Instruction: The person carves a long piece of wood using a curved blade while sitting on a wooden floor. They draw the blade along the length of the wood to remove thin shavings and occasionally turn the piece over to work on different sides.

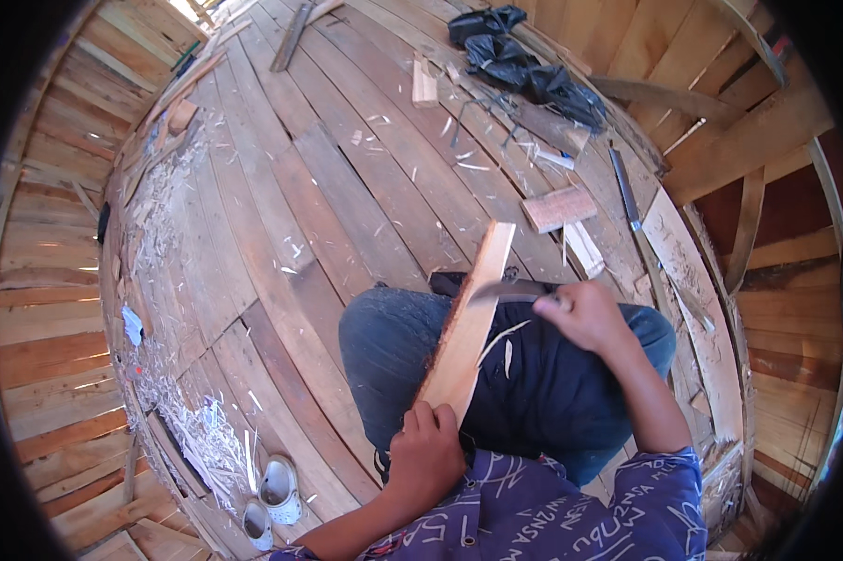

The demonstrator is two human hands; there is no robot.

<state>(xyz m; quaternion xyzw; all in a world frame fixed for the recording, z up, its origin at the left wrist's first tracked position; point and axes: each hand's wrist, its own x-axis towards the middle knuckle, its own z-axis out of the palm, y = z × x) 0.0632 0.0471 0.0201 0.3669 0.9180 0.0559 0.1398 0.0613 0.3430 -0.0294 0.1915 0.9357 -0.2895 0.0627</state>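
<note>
I sit with my legs folded and a narrow wooden board slanting up across my lap. Dark bark runs along its left edge, while its face is pale. My left hand is closed around the board's lower end. In my right hand is a knife, its handle wrapped by my fingers. The blade points left and reaches the upper part of the board; whether it cuts into the wood I cannot tell. A thin curled shaving lies beside the board's right edge, over my dark clothing.
Wood blocks and a long dark-bladed tool lie ahead to the right. Black plastic bags are farther off. Shavings and a pair of pale clogs are on the left. Plank walls rise on both sides.
</note>
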